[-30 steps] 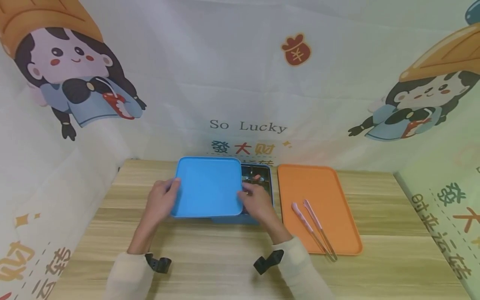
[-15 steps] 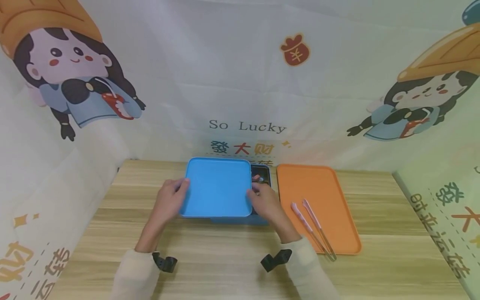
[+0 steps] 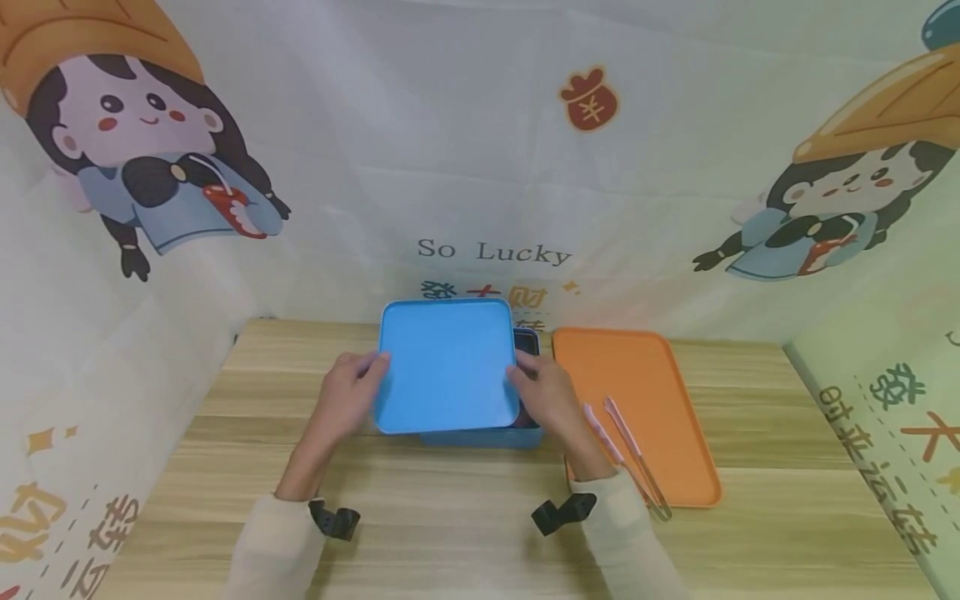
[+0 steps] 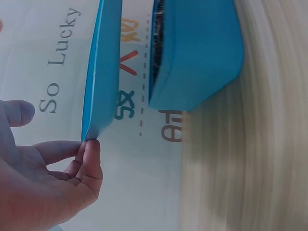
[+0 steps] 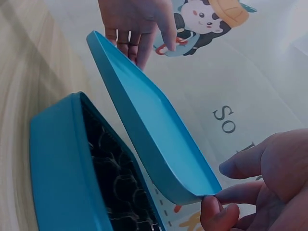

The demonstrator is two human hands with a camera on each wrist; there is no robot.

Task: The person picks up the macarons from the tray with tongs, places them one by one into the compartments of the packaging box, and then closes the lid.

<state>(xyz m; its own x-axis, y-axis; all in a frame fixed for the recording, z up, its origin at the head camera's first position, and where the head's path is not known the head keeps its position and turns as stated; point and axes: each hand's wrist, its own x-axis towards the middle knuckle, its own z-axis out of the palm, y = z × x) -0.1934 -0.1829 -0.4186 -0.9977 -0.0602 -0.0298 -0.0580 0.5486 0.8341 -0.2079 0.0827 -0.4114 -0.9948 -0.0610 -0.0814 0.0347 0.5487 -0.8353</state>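
Both hands hold a shallow blue lid (image 3: 450,367) by its opposite sides, with its rimmed hollow side towards the head camera. My left hand (image 3: 348,396) grips the left edge; in the left wrist view its bent fingers (image 4: 91,163) meet the lid's corner and the thumb stands apart. My right hand (image 3: 551,400) holds the right edge, fingertips at the corner in the right wrist view. Below the lid stands a blue box (image 3: 480,439), open at the top. A gap shows between lid and box in both wrist views. Dark compartments (image 5: 118,178) show inside the box.
An orange tray (image 3: 675,417) lies on the wooden table (image 3: 420,525), right of the box. Pink-handled metal tongs (image 3: 636,450) rest on it, their bent end past its front edge. A printed white cloth (image 3: 337,167) hangs close behind the box.
Both hands have carried the lid to the right, and its far edge now sits higher in the head view. More of the box's opening is covered from view. Tray and tongs have stayed put.
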